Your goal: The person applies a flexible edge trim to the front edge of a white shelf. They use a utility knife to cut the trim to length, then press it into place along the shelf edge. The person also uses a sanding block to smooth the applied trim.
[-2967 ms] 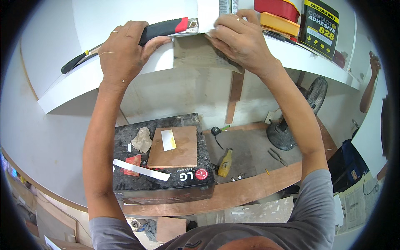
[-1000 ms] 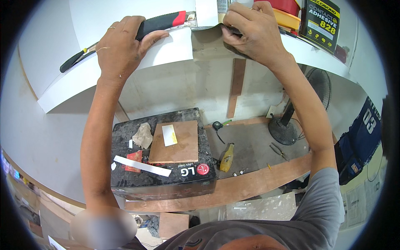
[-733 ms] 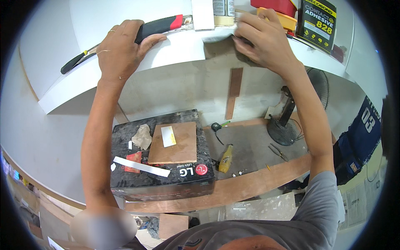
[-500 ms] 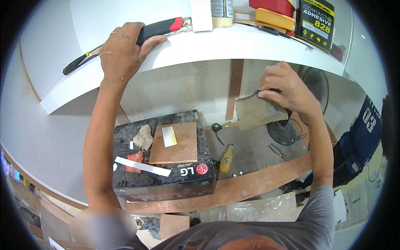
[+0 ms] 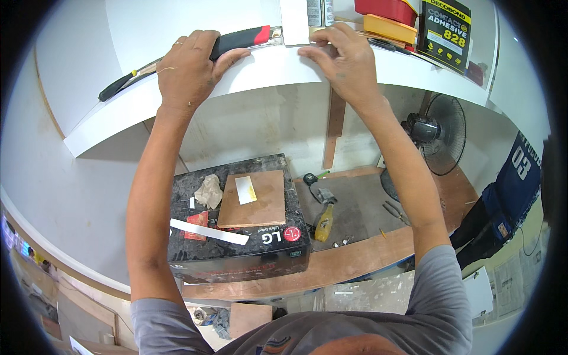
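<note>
Over the front edge of the white shelf [image 5: 260,72], my left hand [image 5: 188,68] rests with its thumb spread from the fingers. It touches or lies beside a black-and-red tool handle [image 5: 241,41]; the hand hides the near end of it. My right hand [image 5: 350,62] is at the same shelf edge, fingers bent and thumb apart, with nothing visible between them. Its fingertips are close to an upright white strip [image 5: 294,23]. Below, a crumpled grey piece [image 5: 324,195] lies by a yellow bottle-shaped thing [image 5: 323,223].
A screwdriver [image 5: 115,87], red tub [image 5: 387,10], yellow tub [image 5: 387,26] and black-and-yellow tin [image 5: 444,35] are on the shelf. Below stand a black carton [image 5: 236,266] bearing a wooden board [image 5: 254,210], and a fan [image 5: 441,133]. Pliers [image 5: 396,213] lie low right. A person [image 5: 509,183] stands at right.
My right hand has let go of the brownish-grey sheet and moved left and up to the shelf edge. A grey piece now shows by the yellow thing. My left hand keeps its place on the shelf.
</note>
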### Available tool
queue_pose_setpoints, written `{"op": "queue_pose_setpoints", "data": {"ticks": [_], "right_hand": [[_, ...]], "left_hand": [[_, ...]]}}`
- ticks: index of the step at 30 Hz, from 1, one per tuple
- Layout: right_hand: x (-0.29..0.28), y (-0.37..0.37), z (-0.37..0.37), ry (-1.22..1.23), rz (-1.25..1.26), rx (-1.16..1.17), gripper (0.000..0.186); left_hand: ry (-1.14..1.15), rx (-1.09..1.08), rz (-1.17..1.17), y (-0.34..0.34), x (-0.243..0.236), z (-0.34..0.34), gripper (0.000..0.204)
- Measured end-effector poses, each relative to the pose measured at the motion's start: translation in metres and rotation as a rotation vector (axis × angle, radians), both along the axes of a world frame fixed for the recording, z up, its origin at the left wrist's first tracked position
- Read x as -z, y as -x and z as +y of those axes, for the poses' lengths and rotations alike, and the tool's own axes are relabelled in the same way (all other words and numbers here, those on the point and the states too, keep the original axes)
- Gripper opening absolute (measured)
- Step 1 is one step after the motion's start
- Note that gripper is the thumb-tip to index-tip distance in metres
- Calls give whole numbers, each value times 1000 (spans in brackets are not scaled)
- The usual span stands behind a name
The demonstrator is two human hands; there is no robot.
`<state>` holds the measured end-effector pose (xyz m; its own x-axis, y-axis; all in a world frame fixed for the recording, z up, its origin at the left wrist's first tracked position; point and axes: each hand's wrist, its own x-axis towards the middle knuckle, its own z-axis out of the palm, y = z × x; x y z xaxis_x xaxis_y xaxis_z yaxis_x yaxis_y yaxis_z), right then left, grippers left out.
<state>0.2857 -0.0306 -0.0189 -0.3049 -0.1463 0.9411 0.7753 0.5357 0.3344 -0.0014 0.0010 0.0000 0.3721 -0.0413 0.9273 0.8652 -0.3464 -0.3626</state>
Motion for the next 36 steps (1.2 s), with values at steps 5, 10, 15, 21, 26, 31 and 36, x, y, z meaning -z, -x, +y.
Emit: {"op": "queue_pose_setpoints", "data": {"ticks": [5, 10, 15, 21, 26, 31, 36], "right_hand": [[-3, 7, 14, -130, -73, 87, 23], [-3, 13, 20, -241, -153, 95, 16], [-1, 11, 22, -196, -100, 69, 17], [2, -8, 21, -173, -52, 79, 16], [8, -26, 3, 24, 223, -55, 16], [22, -2, 15, -62, -20, 74, 32], [44, -1, 22, -83, -37, 235, 47]], "left_hand": [[6, 20, 2, 3, 1, 0, 60], [-58, 16, 11, 2, 0, 2, 60], [10, 6, -9, 0, 1, 0, 60], [-6, 28, -4, 4, 1, 1, 60], [3, 15, -7, 1, 1, 1, 60], [2, 9, -10, 3, 3, 2, 61], [0, -6, -7, 1, 2, 2, 62]]}}
